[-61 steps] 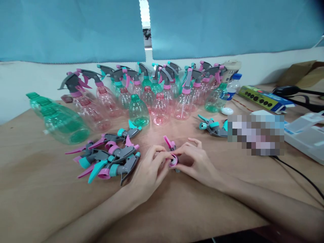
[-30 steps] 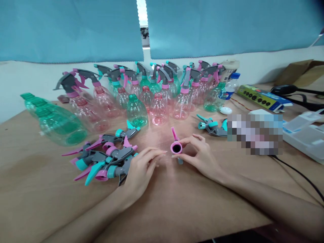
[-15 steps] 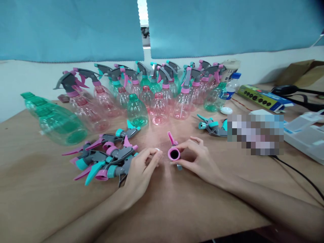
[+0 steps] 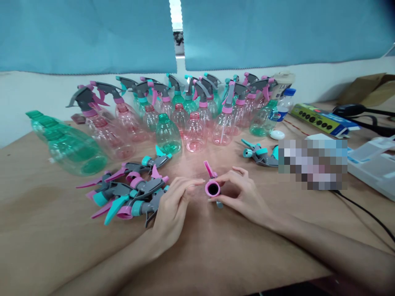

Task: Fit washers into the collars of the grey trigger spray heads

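Between thumb and fingers, my right hand (image 4: pixel 242 190) grips a pink-and-grey spray trigger head (image 4: pixel 212 188), its round collar facing me and its pink trigger pointing up and away. Close to its left side is my left hand (image 4: pixel 174 205), fingers stretched toward the collar and pressed against the thumb. Whatever lies in that pinch is hidden. Just left of this hand, a pile of loose spray heads (image 4: pixel 148 187) in pink, turquoise and grey rests on the wooden table (image 4: pixel 197 250).
Pink and green spray bottles (image 4: pixel 196 135) stand in rows behind, some topped with heads. Green bottles (image 4: pixel 77 152) lean at left. Turquoise spray heads (image 4: pixel 262 154), a blurred-out object (image 4: pixel 311 164), a clear plastic case (image 4: pixel 376 164) and a colourful box (image 4: pixel 321 119) are at right.
My left fingers have straightened and moved right toward the collar. The small white bit at their tips no longer shows. My right hand holds the spray head almost still.
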`<control>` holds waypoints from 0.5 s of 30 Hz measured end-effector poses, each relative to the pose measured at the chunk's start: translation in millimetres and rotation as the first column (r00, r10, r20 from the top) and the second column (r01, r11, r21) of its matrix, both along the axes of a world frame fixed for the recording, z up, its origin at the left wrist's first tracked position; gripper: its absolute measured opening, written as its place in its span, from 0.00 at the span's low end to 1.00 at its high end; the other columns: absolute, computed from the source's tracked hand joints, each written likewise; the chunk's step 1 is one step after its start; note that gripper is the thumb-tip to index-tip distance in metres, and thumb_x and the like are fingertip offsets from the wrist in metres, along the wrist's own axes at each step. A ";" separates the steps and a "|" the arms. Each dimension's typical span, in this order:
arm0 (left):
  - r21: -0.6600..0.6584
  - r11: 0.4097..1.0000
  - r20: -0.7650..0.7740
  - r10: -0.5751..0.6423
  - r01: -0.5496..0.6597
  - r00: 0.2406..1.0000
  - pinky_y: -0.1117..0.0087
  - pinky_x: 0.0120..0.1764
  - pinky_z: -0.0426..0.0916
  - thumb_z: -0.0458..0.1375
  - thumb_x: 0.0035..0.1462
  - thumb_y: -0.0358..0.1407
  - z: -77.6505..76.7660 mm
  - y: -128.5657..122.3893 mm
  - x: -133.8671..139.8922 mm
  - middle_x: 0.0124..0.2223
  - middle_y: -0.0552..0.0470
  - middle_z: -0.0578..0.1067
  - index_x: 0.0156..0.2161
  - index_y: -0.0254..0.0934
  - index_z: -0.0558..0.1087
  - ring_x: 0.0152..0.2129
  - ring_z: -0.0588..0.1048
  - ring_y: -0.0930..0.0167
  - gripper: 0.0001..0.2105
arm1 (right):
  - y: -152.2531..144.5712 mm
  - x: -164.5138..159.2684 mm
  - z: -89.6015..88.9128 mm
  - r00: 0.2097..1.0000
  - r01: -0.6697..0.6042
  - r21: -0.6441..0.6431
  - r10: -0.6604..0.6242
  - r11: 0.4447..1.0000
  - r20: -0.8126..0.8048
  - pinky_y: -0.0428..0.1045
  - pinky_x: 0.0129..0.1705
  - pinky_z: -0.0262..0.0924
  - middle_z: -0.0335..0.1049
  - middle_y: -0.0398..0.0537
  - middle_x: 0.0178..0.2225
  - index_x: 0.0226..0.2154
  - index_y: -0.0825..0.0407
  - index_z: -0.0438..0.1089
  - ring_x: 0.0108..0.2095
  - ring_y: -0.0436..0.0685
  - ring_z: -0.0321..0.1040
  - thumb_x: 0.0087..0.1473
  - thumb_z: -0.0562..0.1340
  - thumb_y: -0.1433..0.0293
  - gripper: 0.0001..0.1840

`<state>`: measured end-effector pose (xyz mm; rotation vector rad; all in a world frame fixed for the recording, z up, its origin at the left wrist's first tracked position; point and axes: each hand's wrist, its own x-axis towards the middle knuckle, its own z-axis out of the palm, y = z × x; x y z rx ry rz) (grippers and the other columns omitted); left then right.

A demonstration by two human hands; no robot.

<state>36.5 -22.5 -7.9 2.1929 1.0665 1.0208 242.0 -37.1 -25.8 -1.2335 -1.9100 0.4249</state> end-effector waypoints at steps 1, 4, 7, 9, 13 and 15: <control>0.025 1.000 0.002 0.006 -0.006 1.000 0.67 0.44 0.68 0.44 0.66 0.34 0.6 -0.6 0.4 0.44 0.48 0.72 0.47 0.40 0.73 0.41 0.71 0.70 0.15 | 0.0 0.0 -0.1 1.000 -0.005 0.002 0.005 1.000 -0.005 0.61 0.56 0.44 0.75 0.40 0.34 0.36 0.46 0.68 0.39 0.56 0.70 0.51 0.65 0.61 0.10; 0.045 0.999 -0.001 -0.019 0.019 1.000 0.70 0.38 0.69 0.47 0.65 0.34 1.1 -3.4 2.7 0.39 0.50 0.71 0.49 0.42 0.73 0.35 0.71 0.72 0.14 | -0.1 0.0 -0.2 1.000 -0.020 0.011 0.020 1.000 0.002 0.60 0.56 0.44 0.75 0.39 0.34 0.36 0.46 0.68 0.38 0.55 0.70 0.51 0.65 0.62 0.10; -0.085 0.996 0.041 -0.031 0.035 0.999 0.73 0.31 0.68 0.55 0.61 0.35 0.0 -6.1 5.8 0.33 0.53 0.75 0.43 0.42 0.76 0.28 0.72 0.72 0.09 | -0.9 -0.6 0.1 0.999 -0.036 0.022 0.036 0.999 0.030 0.60 0.56 0.45 0.75 0.40 0.33 0.37 0.46 0.68 0.37 0.55 0.71 0.52 0.64 0.61 0.10; -0.176 0.984 0.082 0.027 -0.012 0.996 0.73 0.29 0.68 0.58 0.58 0.36 -1.1 -7.1 7.0 0.33 0.53 0.77 0.38 0.40 0.77 0.27 0.74 0.71 0.06 | -1.6 -1.4 0.3 0.998 -0.052 0.030 0.051 0.998 0.039 0.59 0.56 0.45 0.75 0.40 0.34 0.38 0.46 0.69 0.37 0.54 0.71 0.52 0.64 0.61 0.10; -0.085 0.996 0.095 -0.003 0.011 0.995 0.72 0.30 0.68 0.55 0.60 0.32 -1.2 -6.9 5.5 0.32 0.53 0.77 0.39 0.40 0.76 0.28 0.74 0.71 0.07 | -2.3 -2.4 -0.2 0.998 -0.061 0.043 0.060 0.997 0.031 0.59 0.55 0.46 0.75 0.41 0.33 0.38 0.46 0.69 0.36 0.54 0.71 0.53 0.63 0.62 0.09; 0.044 0.997 0.065 -0.065 0.062 0.996 0.72 0.32 0.68 0.54 0.61 0.31 -0.4 -6.1 4.3 0.33 0.52 0.75 0.40 0.41 0.76 0.30 0.72 0.71 0.09 | -2.6 -2.8 -0.5 0.997 -0.076 0.043 0.075 0.996 0.022 0.59 0.55 0.46 0.75 0.41 0.33 0.38 0.47 0.69 0.36 0.54 0.71 0.53 0.63 0.62 0.10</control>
